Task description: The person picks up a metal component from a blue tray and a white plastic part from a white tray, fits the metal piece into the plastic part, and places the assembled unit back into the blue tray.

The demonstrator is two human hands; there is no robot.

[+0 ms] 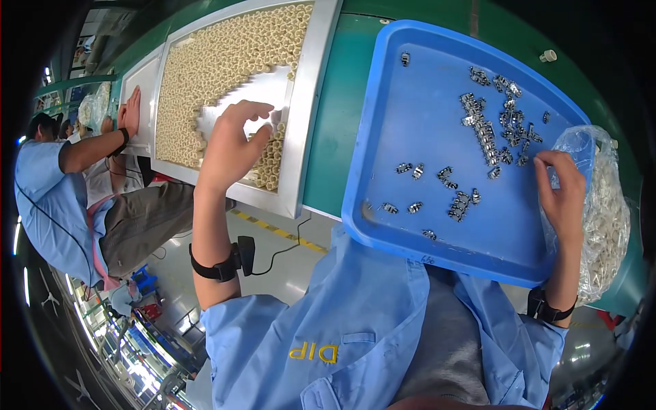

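My left hand [232, 147] hovers over a metal-framed tray [311, 89] of small beige ring-shaped parts [229, 58]. Its fingers curl forward with the thumb apart, and nothing shows between them. At the right side of a blue plastic tray [424, 137], my right hand [566, 191] has thumb and forefinger tips together. Whatever they may pinch is too small to see. Small silvery metal parts [486, 140] lie inside the blue tray, some lined up in a row, others loose in little clusters.
A clear plastic bag [605, 225] full of small pale parts stands against the blue tray's right side. One beige part [548, 56] lies on the green bench [345, 89]. At the left, a co-worker [58, 198] reaches to a neighbouring frame. Black bands circle both my forearms; a cord [287, 249] trails from the left one.
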